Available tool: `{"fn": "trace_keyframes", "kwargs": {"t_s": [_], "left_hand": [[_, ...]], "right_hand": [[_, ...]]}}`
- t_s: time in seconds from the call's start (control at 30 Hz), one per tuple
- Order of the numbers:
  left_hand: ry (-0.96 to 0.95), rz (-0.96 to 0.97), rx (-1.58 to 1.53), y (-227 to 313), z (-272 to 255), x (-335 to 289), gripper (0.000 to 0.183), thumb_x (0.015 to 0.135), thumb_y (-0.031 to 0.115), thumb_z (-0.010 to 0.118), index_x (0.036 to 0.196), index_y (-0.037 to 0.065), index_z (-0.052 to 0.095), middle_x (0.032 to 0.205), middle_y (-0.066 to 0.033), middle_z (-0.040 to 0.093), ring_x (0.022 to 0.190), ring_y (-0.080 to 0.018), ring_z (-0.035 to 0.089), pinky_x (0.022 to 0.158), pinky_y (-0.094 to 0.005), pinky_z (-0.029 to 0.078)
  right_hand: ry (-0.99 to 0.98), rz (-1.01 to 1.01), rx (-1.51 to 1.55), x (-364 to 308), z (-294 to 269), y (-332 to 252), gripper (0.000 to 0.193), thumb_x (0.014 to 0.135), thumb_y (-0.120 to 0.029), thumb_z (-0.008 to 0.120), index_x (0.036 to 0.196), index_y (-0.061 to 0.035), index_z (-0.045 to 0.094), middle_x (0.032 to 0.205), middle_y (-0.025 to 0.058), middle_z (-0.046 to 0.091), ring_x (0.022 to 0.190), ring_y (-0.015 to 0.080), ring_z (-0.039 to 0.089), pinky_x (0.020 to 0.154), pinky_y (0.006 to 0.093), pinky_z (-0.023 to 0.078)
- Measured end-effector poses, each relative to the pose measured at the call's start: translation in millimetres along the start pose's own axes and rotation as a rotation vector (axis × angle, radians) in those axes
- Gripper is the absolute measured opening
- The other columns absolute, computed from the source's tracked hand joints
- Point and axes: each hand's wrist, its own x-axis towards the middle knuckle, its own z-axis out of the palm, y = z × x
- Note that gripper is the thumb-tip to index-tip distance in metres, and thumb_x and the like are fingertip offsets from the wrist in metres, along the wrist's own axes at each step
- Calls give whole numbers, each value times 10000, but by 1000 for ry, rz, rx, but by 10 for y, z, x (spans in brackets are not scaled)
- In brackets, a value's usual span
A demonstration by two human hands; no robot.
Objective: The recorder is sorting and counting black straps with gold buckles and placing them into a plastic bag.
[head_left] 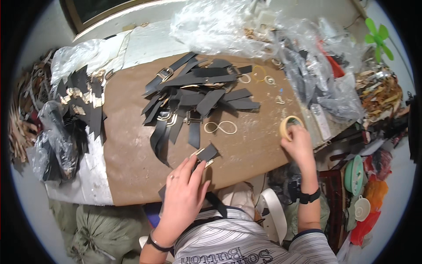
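At the table's near edge, my left hand (187, 185) has its fingers bent over a short black strap with a gold buckle (208, 152); the hand hides much of the strap. Out to the right, my right hand (300, 143) grips a pale yellow roll of tape (283, 127) just over the brown table cover (255, 147). Beyond my left hand lies a loose heap of black straps (189, 94), several with metal buckles. A cream rubber band (220, 127), twisted into a figure eight, rests between the heap and me.
More black straps with gold fittings (83, 94) lie at the left, beside clear plastic bags (55, 127). Crumpled clear plastic (220, 24) covers the back edge. Bagged straps (312, 75) and brown scraps (378, 90) fill the right. Green sacks (105, 229) stand below left.
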Motion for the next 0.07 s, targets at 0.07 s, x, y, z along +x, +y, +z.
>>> {"fn": "trace_keyframes", "kwargs": {"t_s": [0.07], "left_hand": [[14,-16,40,-96,204,64,499,845,114,715,1308,47,542,1364,-186,511,1267,-364,496,1036,-469,387]], "right_hand": [[-178,352,442,63,39,40,194,713,-161,719,828,-15,663,894,189,696,811,272,686,801,467,516]]}}
